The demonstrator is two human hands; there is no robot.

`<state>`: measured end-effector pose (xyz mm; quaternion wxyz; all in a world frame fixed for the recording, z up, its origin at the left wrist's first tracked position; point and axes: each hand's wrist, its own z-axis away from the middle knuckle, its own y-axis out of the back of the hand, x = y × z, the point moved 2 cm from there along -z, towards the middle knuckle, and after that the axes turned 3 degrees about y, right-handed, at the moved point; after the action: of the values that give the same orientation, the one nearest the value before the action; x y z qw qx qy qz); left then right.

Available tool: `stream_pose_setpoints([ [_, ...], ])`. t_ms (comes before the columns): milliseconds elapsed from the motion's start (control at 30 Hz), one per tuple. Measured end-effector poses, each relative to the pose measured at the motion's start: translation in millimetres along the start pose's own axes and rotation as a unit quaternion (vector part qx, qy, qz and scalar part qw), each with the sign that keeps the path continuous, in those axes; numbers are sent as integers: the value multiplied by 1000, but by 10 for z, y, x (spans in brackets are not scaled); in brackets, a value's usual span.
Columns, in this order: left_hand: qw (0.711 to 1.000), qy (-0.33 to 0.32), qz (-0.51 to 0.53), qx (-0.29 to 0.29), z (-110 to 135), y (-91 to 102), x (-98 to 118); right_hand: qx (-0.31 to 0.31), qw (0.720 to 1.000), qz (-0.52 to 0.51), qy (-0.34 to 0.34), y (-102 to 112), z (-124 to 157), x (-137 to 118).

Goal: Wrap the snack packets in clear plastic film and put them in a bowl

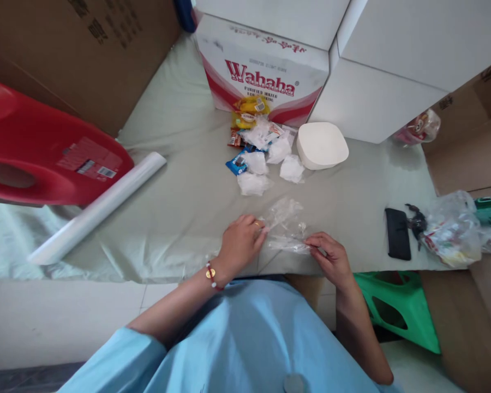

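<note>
A crumpled sheet of clear plastic film (288,224), perhaps a thin bag, lies on the table close to its front edge. My left hand (242,243) is closed on the left side of this film, thumb against fingers. On the other side, my right hand (329,255) pinches the film's lower right edge between thumb and fingertips. Just beyond the film are several small white plastic-wrapped bundles (254,184), with blue (236,164) and yellow packets (250,109) among and behind them. A white bowl (322,143) stands right of that heap.
A white plastic roll (98,210) lies diagonally at left beside a big red jug (53,147). Behind the heap stands a Wahaha carton (265,71). To the right are a black phone (397,233), keys (417,222) and a filled plastic bag (454,229). A green stool (409,311) stands below.
</note>
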<state>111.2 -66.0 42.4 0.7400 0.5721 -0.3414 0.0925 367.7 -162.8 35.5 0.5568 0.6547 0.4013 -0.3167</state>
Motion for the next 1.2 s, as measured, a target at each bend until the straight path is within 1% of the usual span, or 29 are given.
stream_pose_setpoints([
  [33, 999, 30, 20, -2, -44, -13, -61, -5, 1000, 10, -9, 35, 42, 20],
  [100, 991, 96, 86, 34, -91, 33, -240, -10, 999, 26, -36, 120, 132, 89],
  [167, 972, 150, 164, 75, -80, 103, -439, -11, 996, 35, -75, 205, 214, 185],
  [200, 961, 172, 199, 82, -57, 123, -530, -4, 994, 34, -100, 242, 242, 238],
  [233, 951, 192, 229, 82, -25, 130, -611, 14, 991, 30, -128, 275, 258, 291],
  [300, 935, 220, 269, 73, 52, 113, -733, 80, 980, 8, -183, 319, 244, 376],
  [367, 927, 235, 276, 93, 129, 95, -800, 151, 964, -24, -219, 315, 167, 417],
  [400, 927, 236, 264, 123, 165, 100, -813, 170, 958, -37, -227, 289, 107, 418],
  [433, 928, 230, 240, 168, 201, 122, -811, 172, 957, -48, -230, 246, 38, 409],
  [500, 927, 189, 155, 286, 272, 208, -757, 135, 961, -64, -231, 118, -108, 371],
  [533, 922, 147, 100, 345, 306, 263, -707, 105, 965, -69, -231, 42, -174, 346],
  [567, 915, 90, 44, 391, 336, 313, -647, 73, 968, -70, -231, -36, -232, 319],
  [600, 911, 21, -9, 412, 356, 348, -584, 44, 970, -69, -229, -109, -280, 289],
  [633, 912, -51, -54, 404, 362, 363, -528, 22, 972, -69, -226, -171, -319, 259],
  [667, 919, -112, -90, 368, 352, 355, -490, 10, 972, -77, -221, -218, -350, 228],
  [700, 931, -152, -115, 312, 327, 327, -476, 9, 971, -95, -217, -245, -373, 198],
  [733, 946, -167, -131, 246, 289, 282, -488, 19, 968, -125, -216, -251, -391, 171],
  [767, 960, -157, -142, 184, 245, 229, -522, 39, 962, -161, -217, -235, -402, 149],
  [800, 970, -131, -150, 138, 201, 174, -572, 68, 952, -199, -221, -200, -407, 132],
  [867, 980, -71, -162, 86, 129, 76, -680, 119, 932, -258, -227, -99, -392, 111],
  [900, 982, -51, -168, 72, 108, 37, -721, 126, 926, -274, -227, -48, -371, 103],
  [933, 982, -39, -173, 63, 95, 8, -751, 112, 926, -284, -224, -8, -341, 96],
  [967, 982, -31, -178, 57, 91, -10, -768, 76, 930, -285, -221, 18, -300, 88],
  [1033, 982, -25, -183, 45, 98, -20, -777, -31, 936, -267, -226, 30, -184, 81],
  [1100, 981, -21, -188, 36, 107, -4, -778, -125, 932, -231, -250, 29, -39, 99],
  [1133, 981, -19, -190, 33, 109, 9, -784, -149, 929, -212, -264, 43, 33, 122],
  [1167, 981, -18, -192, 32, 108, 23, -793, -155, 929, -190, -277, 74, 97, 155],
  [1200, 980, -18, -193, 31, 105, 36, -807, -144, 932, -167, -288, 123, 153, 195],
])
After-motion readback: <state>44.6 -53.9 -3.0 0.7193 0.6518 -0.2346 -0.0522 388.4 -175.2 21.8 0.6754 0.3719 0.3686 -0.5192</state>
